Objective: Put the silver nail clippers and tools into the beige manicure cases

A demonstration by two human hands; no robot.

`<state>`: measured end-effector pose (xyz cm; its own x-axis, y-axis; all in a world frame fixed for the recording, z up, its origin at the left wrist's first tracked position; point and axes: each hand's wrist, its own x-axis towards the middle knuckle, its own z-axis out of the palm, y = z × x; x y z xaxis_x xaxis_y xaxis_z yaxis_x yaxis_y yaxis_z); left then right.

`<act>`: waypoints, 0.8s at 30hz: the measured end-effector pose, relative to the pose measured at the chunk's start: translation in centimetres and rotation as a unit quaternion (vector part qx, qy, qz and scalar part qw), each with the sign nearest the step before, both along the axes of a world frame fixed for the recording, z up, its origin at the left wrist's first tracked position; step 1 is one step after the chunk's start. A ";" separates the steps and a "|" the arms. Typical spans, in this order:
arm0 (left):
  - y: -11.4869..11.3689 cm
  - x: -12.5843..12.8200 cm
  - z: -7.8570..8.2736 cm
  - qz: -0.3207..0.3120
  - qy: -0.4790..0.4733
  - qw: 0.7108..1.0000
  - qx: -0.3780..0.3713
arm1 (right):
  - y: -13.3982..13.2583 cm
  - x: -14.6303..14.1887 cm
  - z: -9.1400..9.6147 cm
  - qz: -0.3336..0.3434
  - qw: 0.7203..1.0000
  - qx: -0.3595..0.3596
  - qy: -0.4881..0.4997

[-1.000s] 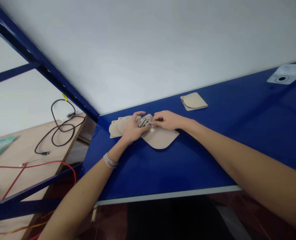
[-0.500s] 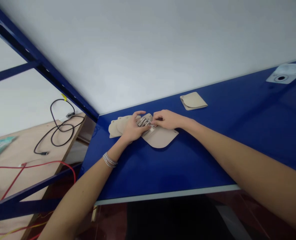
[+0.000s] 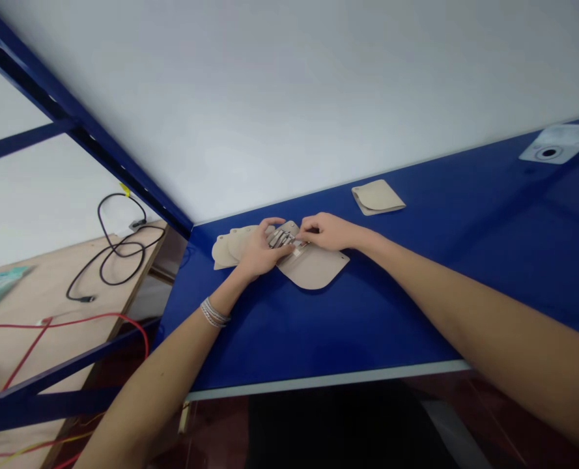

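Note:
An unfolded beige snap case [image 3: 316,267] lies on the blue table, its rounded flap toward me. Small shiny metal pieces [image 3: 282,239] sit in a row inside it; their exact kind is too small to tell. My left hand [image 3: 260,251] holds the case's left side, thumb pressed by the metal pieces and index finger stretched away. At the case's upper right, my right hand [image 3: 325,231] has its thumb and fingertips pinched together close to the metal pieces. What lies in that pinch is hidden. Several similar beige cases [image 3: 226,251] overlap beside my left hand, partly covered by it.
Another folded beige case [image 3: 378,197] rests near the white wall [image 3: 318,98]. A white packet with a dark round mark [image 3: 557,146] lies far right. To the left stand a blue metal frame [image 3: 118,163] and a wooden surface bearing a black cable [image 3: 116,251] and red cables [image 3: 88,319].
My right hand has shifted very slightly upward at the metal pieces. My left hand and the cases stay where they were.

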<state>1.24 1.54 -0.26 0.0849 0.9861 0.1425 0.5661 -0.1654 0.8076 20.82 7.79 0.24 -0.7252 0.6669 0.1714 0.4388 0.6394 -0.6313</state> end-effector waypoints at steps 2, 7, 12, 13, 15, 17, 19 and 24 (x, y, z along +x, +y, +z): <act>-0.1 0.0 0.2 -0.011 0.011 1.000 0.011 | 0.0 0.0 0.0 0.000 1.000 0.000 -0.002; 0.0 0.0 0.2 -0.039 0.016 0.999 0.020 | 0.0 0.0 -0.2 0.002 1.000 0.010 -0.007; -0.1 0.0 0.3 -0.042 0.015 0.999 0.018 | -0.1 0.0 -0.3 0.006 1.000 0.022 -0.001; -0.1 0.0 0.4 -0.044 0.012 0.999 0.016 | -0.1 0.0 -0.3 0.008 1.000 0.024 -0.003; -0.2 0.0 0.4 -0.048 0.004 0.999 0.012 | -0.1 0.0 -0.3 0.013 1.000 0.028 -0.005; -0.2 0.1 0.4 -0.052 -0.007 0.999 0.008 | -0.1 0.0 -0.3 0.018 0.999 0.029 -0.007; -0.1 0.1 0.3 -0.049 -0.015 0.999 0.006 | 0.0 0.0 -0.3 0.020 0.999 0.029 -0.006; 0.1 0.0 0.1 -0.038 -0.015 0.999 0.007 | -0.1 0.1 0.0 0.015 1.000 0.012 -0.015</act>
